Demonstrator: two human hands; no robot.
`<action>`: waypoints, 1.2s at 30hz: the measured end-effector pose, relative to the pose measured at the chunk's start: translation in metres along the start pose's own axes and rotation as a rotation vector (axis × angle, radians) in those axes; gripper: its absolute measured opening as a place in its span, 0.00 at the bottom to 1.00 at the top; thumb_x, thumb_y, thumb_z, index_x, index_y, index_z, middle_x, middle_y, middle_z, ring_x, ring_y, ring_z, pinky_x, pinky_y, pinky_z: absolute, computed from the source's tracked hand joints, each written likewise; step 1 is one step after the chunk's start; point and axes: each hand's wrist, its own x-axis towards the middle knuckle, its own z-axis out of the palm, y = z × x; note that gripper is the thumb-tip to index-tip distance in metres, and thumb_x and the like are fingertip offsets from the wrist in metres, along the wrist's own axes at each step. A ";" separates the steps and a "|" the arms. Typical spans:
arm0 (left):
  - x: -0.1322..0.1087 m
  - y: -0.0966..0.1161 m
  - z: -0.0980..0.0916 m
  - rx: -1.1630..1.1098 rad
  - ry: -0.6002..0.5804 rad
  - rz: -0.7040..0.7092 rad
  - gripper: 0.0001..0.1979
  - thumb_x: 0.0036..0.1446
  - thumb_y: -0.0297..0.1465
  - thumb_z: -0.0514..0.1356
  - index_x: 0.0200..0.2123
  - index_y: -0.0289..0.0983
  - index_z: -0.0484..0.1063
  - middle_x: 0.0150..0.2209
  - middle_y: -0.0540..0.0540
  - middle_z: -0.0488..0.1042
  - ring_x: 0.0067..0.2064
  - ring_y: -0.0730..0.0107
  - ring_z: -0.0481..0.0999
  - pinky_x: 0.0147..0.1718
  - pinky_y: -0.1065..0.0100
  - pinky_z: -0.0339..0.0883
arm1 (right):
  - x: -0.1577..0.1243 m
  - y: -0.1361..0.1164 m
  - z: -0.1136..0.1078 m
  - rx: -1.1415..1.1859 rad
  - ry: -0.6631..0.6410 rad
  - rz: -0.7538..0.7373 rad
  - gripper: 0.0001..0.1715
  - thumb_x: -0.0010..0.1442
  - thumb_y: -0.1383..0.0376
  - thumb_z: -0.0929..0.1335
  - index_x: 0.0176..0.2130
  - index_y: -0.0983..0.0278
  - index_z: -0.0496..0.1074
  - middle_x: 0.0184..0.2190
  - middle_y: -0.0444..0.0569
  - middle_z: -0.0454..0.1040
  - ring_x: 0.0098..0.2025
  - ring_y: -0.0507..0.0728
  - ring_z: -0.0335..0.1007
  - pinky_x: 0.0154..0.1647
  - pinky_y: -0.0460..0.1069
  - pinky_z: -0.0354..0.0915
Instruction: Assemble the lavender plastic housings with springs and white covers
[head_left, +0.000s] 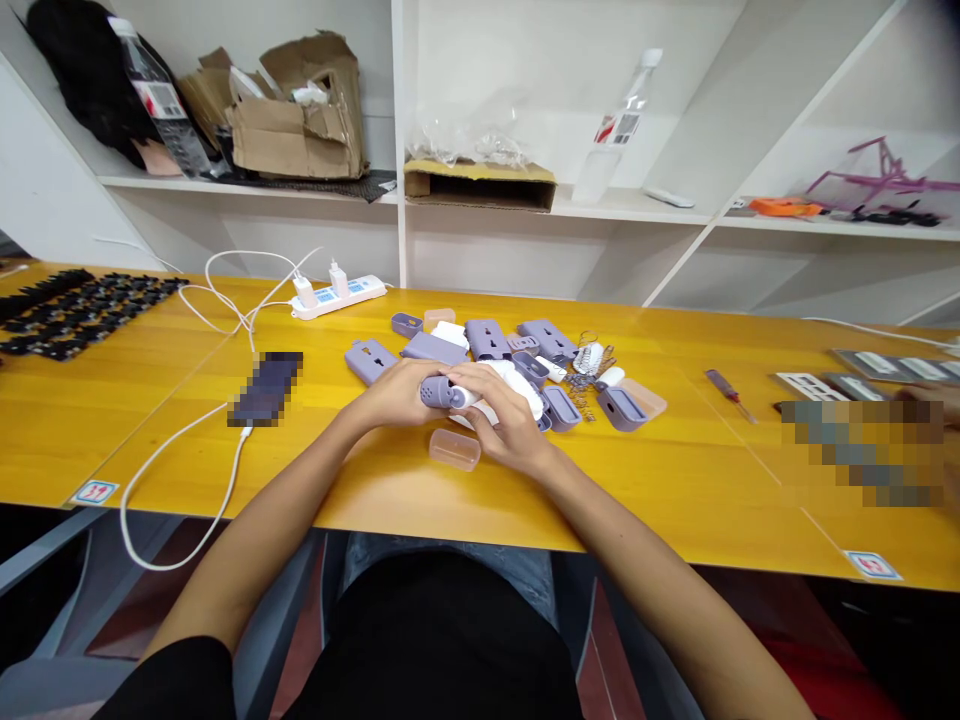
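Note:
My left hand (pixel 396 396) is closed around a purple plastic part (pixel 433 392) with small holes in its end. Fingers of my right hand (pixel 510 418) curl over a small white plastic piece (pixel 463 397) right against the purple part. Just below both hands lies a clear pinkish plastic cover (pixel 454 450). Behind them, purple housings (pixel 487 339), white plastic pieces and thin metal springs (pixel 589 380) are heaped together. A purple case (pixel 622 409) rests to the right of my right hand. My fingers partly hide where the two held parts meet.
A blurred phone (pixel 266 388) on a white cable lies left, near a power strip (pixel 337 297). Rows of black parts (pixel 82 310) fill the far left. A screwdriver (pixel 729 393) lies right, with another person's hand (pixel 930 405) at the edge. Shelves stand behind.

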 end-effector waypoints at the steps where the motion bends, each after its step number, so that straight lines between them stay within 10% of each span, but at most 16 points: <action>1: 0.000 -0.002 0.001 0.013 0.039 0.011 0.17 0.58 0.38 0.71 0.50 0.41 0.84 0.50 0.43 0.88 0.49 0.51 0.88 0.50 0.56 0.78 | 0.001 -0.001 -0.002 0.002 -0.010 0.014 0.28 0.77 0.67 0.67 0.71 0.53 0.69 0.64 0.58 0.80 0.67 0.69 0.77 0.68 0.73 0.74; 27: -0.001 -0.008 0.010 0.162 0.178 0.116 0.18 0.59 0.35 0.66 0.52 0.37 0.83 0.50 0.37 0.87 0.51 0.47 0.87 0.52 0.54 0.77 | 0.005 0.005 -0.003 -0.003 0.025 0.015 0.25 0.79 0.66 0.65 0.70 0.56 0.74 0.63 0.58 0.81 0.67 0.67 0.78 0.70 0.68 0.75; 36: -0.003 0.004 0.010 0.170 0.154 -0.043 0.20 0.55 0.32 0.69 0.51 0.41 0.85 0.50 0.40 0.88 0.52 0.48 0.87 0.50 0.58 0.78 | -0.001 0.010 -0.002 -0.086 -0.056 0.014 0.33 0.81 0.64 0.62 0.80 0.54 0.60 0.68 0.57 0.77 0.72 0.68 0.74 0.73 0.69 0.71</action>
